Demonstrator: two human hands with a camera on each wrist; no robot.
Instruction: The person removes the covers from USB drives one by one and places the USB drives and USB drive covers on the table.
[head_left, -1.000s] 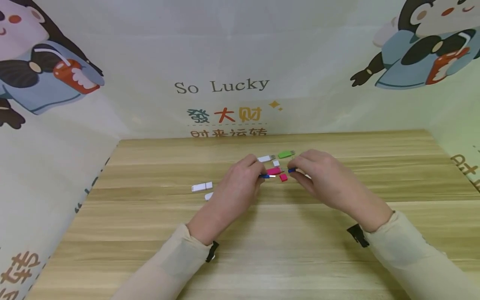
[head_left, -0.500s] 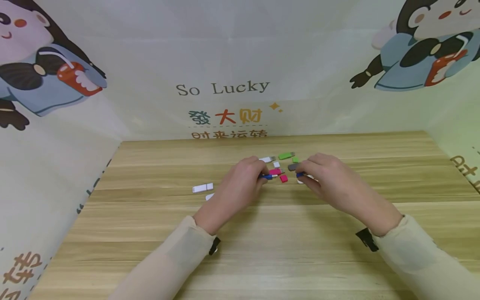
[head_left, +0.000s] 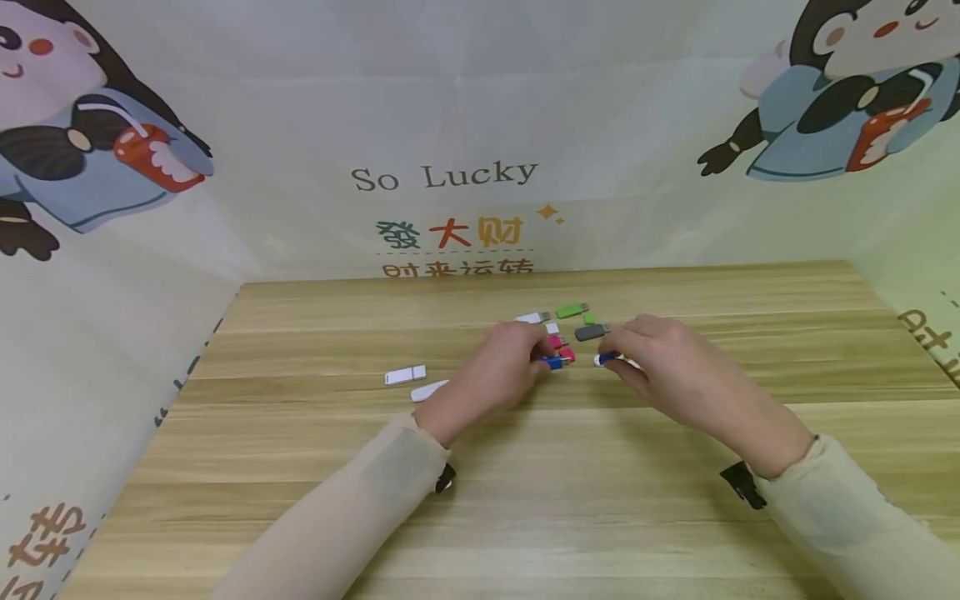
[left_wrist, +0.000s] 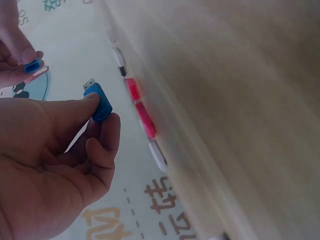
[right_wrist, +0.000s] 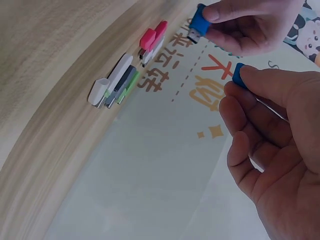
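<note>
My left hand (head_left: pixel 504 362) pinches a blue USB stick (left_wrist: pixel 101 105) between thumb and fingers, its metal plug bare and pointing toward the other hand. In the right wrist view, a small blue cap (right_wrist: pixel 240 75) sits between the thumb and index finger of my right hand (head_left: pixel 667 358). A gap separates stick and cap, both raised above the table. Close by lie a pink USB stick (head_left: pixel 555 342) and pink cap (head_left: pixel 567 356), partly overlapped by the left hand's stick in the head view. Near my right fingertips are a dark grey USB stick (head_left: pixel 591 332) and a white one (right_wrist: pixel 119 72).
Farther back lie a green USB stick (head_left: pixel 572 311) with its green cap (head_left: pixel 590 319), and a white stick (head_left: pixel 532 318) with a white cap (head_left: pixel 552 329). Two white sticks (head_left: pixel 405 376) rest left of my left forearm. A printed cloth wall (head_left: pixel 450 100) bounds the wooden table (head_left: pixel 585 517).
My left hand has moved right and slightly nearer with the blue stick. My right hand has shifted right with the cap, uncovering the grey stick and green cap.
</note>
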